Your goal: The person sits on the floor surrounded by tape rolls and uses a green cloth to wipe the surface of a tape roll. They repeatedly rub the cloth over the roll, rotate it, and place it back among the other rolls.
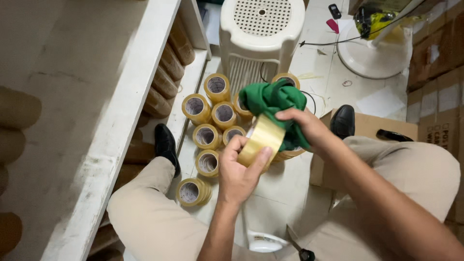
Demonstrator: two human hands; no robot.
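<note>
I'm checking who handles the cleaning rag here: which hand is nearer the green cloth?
Right. The right hand grips the green cloth directly, pressing it against the tape roll. The left hand holds that roll from below, just short of the cloth.

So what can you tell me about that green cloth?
The green cloth is a soft, crumpled fabric, bunched into a wad. The right hand grips it from above and presses it against the tape roll that the left hand holds. It hangs above more tape rolls on the floor.
</note>
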